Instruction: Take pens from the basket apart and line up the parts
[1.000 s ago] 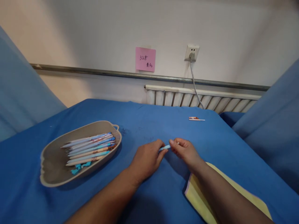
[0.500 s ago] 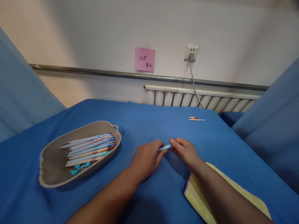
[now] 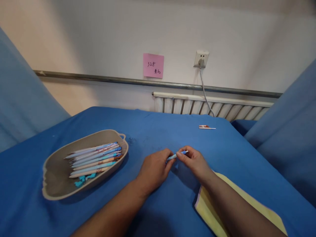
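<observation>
Low over the blue-covered table, my left hand [image 3: 155, 167] is closed around a light blue pen [image 3: 172, 157]. My right hand [image 3: 197, 162] pinches the pen's right end between thumb and fingers. There a darker blue section [image 3: 184, 152] shows, with a thin white tip sticking out past it. The pen's other end is hidden inside my left hand. To the left, a grey-brown plastic basket [image 3: 55, 177] holds several pens [image 3: 95, 159] in pale blue, white and orange. Small turquoise pieces [image 3: 84, 179] lie beside them on its bottom.
Under my right forearm lies a yellow cloth [image 3: 209, 207]. A thin white and brown item [image 3: 206, 127] rests near the table's far edge. Behind are a radiator [image 3: 187, 104], a metal rail [image 3: 118, 79] and a plugged-in socket [image 3: 201, 59]. Blue curtains [image 3: 22, 95] hang at both sides.
My right hand has shifted slightly on the pen. The darker blue section and white tip now show at its right end, where only light blue showed before.
</observation>
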### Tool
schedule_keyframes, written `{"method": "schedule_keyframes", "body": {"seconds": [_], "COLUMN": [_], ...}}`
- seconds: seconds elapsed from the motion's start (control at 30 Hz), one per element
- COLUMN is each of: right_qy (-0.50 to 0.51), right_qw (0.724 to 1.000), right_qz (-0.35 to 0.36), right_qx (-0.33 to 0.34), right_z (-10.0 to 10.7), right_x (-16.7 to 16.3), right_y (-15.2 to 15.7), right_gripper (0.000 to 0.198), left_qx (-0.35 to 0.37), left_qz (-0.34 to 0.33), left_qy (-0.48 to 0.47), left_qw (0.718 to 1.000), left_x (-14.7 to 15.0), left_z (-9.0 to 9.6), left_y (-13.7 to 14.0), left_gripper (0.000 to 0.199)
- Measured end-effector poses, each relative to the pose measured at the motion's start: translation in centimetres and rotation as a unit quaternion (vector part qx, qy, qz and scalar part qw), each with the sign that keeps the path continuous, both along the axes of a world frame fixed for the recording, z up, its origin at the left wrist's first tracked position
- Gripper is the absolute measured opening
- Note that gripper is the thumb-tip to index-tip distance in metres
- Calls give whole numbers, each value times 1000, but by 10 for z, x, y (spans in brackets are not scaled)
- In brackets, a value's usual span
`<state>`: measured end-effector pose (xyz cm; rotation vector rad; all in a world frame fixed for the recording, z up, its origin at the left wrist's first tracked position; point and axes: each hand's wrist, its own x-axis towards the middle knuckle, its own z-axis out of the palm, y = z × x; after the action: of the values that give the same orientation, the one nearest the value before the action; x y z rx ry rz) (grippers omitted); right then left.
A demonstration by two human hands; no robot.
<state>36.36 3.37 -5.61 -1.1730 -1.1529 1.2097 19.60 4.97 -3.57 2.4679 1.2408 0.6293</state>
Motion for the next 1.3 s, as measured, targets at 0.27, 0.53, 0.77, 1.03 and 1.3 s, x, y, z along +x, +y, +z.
{"method": "schedule_keyframes", "body": {"seconds": [0.27,0.53,0.77,1.03,1.3], "right_qy": [-12,16,9,47,-53], "right_qw": [999,999,1000,998,998], "right_qz": [-14,19,0,34,21], "right_qx": [35,35,29,29,27], "right_z": [2,4,0,-1,-2], "right_x": [2,3,3,8,4], "right_y": [0,-1,-1,0,0], "right_gripper": [26,31,30,35,39], "left_qx": [-16,18,40,69,88], "left_qz": [-11,1,-7,-9,-15], "left_qy": [11,7,10,20,47], "left_qw": [1000,1000,999,997,995], "left_x": [-1,-1,-1,-1,-1], "left_z": [-2,-1,-4,-1,-5], "left_y": [2,1,0,-2,-2], "left_gripper": [24,24,21,22,22]}}
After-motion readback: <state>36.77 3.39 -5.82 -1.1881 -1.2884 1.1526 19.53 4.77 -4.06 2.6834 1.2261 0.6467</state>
